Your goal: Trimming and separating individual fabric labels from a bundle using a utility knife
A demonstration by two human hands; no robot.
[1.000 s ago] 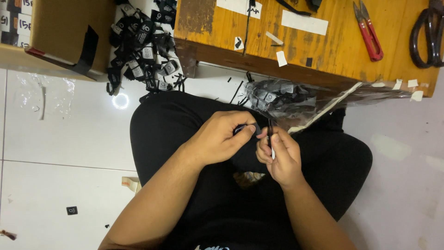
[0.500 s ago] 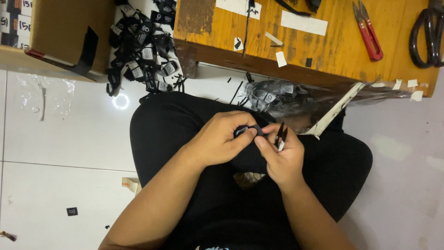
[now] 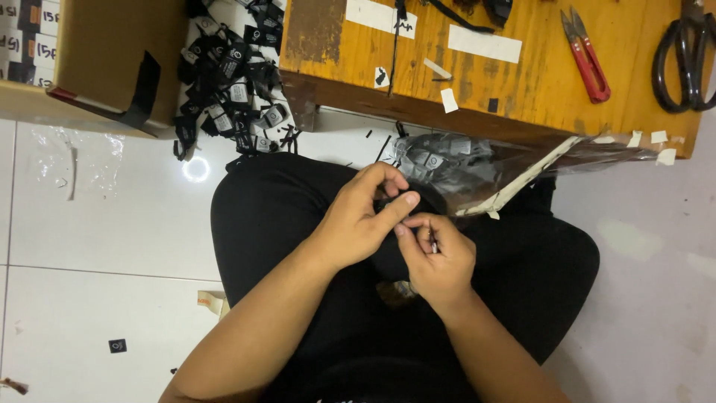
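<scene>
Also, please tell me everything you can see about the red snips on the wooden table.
The red snips are small thread cutters with two red handles, probably plastic, and short grey metal blades. They lie flat on the orange-brown wooden table, near its far right part. The blades point to the upper left and stand a little open. Large black scissors lie to the right, apart from them. No hand touches the snips.

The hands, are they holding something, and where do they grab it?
Both hands pinch one small black piece over the lap: left hand and right hand grip it at the fingertips. Which part of it they grip cannot be told; fingers hide it.
</scene>
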